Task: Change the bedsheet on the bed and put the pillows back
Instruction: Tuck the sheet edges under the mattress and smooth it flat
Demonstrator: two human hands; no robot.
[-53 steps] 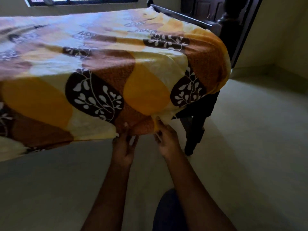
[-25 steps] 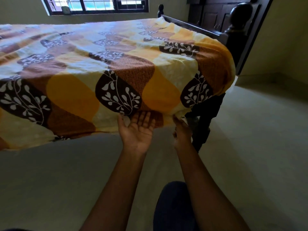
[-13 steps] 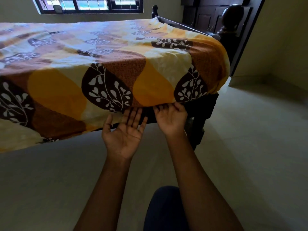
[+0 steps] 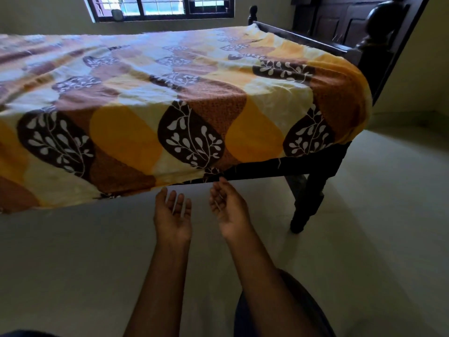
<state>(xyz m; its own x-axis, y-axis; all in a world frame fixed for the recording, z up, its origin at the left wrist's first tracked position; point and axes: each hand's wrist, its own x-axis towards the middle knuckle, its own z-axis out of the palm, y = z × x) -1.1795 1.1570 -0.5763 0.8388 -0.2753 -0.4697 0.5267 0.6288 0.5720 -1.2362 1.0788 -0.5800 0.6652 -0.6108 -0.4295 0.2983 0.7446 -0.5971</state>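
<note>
- My left hand (image 4: 173, 216) hangs palm up just below the bed's near edge, fingers spread and loose, nothing in it.
- My right hand (image 4: 228, 210) sits beside it, palm turned up and inward, fingers slightly curled, holding nothing; its fingertips reach up close to the hanging hem, and I cannot tell if they touch it.
- Both of my forearms run up from the bottom of the view, with my knee (image 4: 279, 310) in dark cloth under the right one.
- The bedsheet (image 4: 184, 110) is spread over the whole mattress, yellow, orange and brown with dark leaf patches, draped over the near edge.
- Toward the left the sheet hangs lower and loose; toward the near right corner it stops at the rail and looks snug around the corner.
- The dark wooden bed frame (image 4: 313, 164) shows under the sheet at that corner, its leg (image 4: 306, 203) standing on the pale floor (image 4: 73, 263).
- At the far right edge the headboard post (image 4: 379, 23) rises with a round knob.
- A window (image 4: 160, 7) sits in the far wall behind the bed.
</note>
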